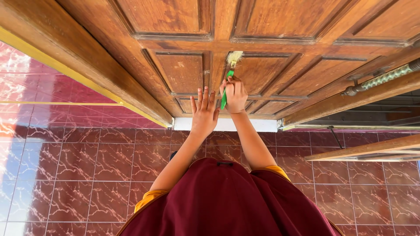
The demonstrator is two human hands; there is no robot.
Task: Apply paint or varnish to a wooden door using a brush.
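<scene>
On the far left, a floor of glossy red marbled tiles (pixel 78 166) runs up to a wooden door frame (pixel 87 61) edged with a thin yellow strip (pixel 57 65). Just right of that frame stands a panelled wooden door (pixel 271 26), its raised rectangular panels worn and scuffed in places.

Near the door's lower middle, the person's left hand (pixel 204 114) is raised with its fingers spread apart and its palm toward the wood; it holds nothing, and whether the palm actually touches the door is hard to say from this angle. Just beside it, to the right, the right hand (pixel 235 94) has its grip pressed together around the green handle of a small brush (pixel 229 78). The handle sticks out below the fist, and the pale, frayed bristles at the top rest against the vertical strip of wood between two panels, just under a horizontal rail.

Below the hands, a white threshold strip (pixel 225 124) lies along the foot of the door. Both bare forearms lead down to yellow sleeves and a dark maroon garment (pixel 227 201) that fills the bottom of the view.

Further right, a metal bolt (pixel 380 78) with a ridged, greenish shaft is fixed slantwise on the door. At the far right edge, wooden slats (pixel 372 148) lean out over the tiles.
</scene>
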